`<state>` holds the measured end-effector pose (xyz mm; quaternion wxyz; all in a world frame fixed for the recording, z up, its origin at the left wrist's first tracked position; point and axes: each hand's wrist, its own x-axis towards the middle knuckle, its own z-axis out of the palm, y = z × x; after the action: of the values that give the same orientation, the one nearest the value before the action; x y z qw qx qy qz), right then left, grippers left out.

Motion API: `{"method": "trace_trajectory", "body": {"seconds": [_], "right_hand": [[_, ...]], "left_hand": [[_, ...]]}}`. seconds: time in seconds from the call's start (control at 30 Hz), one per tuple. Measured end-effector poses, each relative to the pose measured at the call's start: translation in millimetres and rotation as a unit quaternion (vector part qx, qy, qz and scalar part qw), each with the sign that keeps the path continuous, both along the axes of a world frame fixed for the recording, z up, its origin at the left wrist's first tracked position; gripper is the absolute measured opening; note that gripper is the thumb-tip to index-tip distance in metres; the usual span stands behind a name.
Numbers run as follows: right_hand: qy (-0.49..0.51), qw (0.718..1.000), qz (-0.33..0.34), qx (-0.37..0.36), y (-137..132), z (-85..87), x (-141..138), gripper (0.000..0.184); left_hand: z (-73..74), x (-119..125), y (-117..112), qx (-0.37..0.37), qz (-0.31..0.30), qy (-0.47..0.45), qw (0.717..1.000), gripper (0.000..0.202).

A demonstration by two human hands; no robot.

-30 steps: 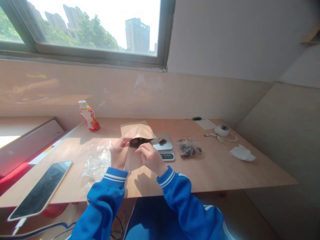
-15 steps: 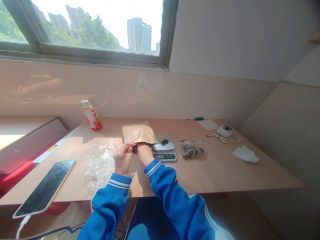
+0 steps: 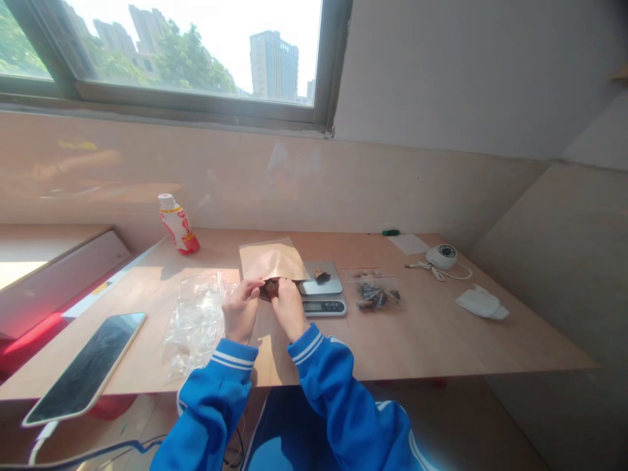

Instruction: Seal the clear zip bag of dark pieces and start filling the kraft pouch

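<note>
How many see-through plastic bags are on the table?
2. A crumpled clear bag lies beside the phone, and a small clear bag holding dark pieces lies right of the kitchen scale. Another could be hidden.

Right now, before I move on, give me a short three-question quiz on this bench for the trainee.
1. True or false: the digital scale stands to the person's left of the kraft paper pouch.
2. What lies just to the right of the scale?
A. the smartphone
B. a zip bag of dark pieces
C. the plastic drink bottle
3. Which hand is nearer the crumpled clear plastic bag?

Key: 1. False. 2. B. 3. The left hand.
</note>
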<state>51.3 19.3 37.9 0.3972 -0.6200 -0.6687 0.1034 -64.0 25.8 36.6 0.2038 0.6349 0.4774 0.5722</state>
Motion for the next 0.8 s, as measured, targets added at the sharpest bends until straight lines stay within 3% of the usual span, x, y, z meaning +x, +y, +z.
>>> {"method": "trace_trajectory", "body": {"seconds": [0.17, 0.33, 0.5, 0.67, 0.8], "right_hand": [[0.168, 0.984, 0.036, 0.050, -18, 7.3, -2, 0.029], [0.293, 0.952, 0.050, 0.068, -39, 17.0, 17, 0.013], [0.409, 0.907, -0.065, 0.074, -41, -2.8, 60, 0.022], [0.344, 0.934, -0.088, 0.035, -16, -26.7, 85, 0.025], [0.187, 0.978, -0.082, 0.043, 1, -28.2, 87, 0.015]], "left_hand": [[-1.3, 1, 2, -0.001, 0.006, 0.007, 1.000, 0.016], [0.6, -2, 6, -0.001, 0.013, 0.004, 1.000, 0.017], [6.7, -4, 13, -0.003, 0.026, -0.027, 0.999, 0.017], [13.1, -4, 16, -0.014, 0.038, -0.031, 0.999, 0.015], [15.1, -8, 16, -0.021, 0.034, -0.031, 0.999, 0.015]]}}
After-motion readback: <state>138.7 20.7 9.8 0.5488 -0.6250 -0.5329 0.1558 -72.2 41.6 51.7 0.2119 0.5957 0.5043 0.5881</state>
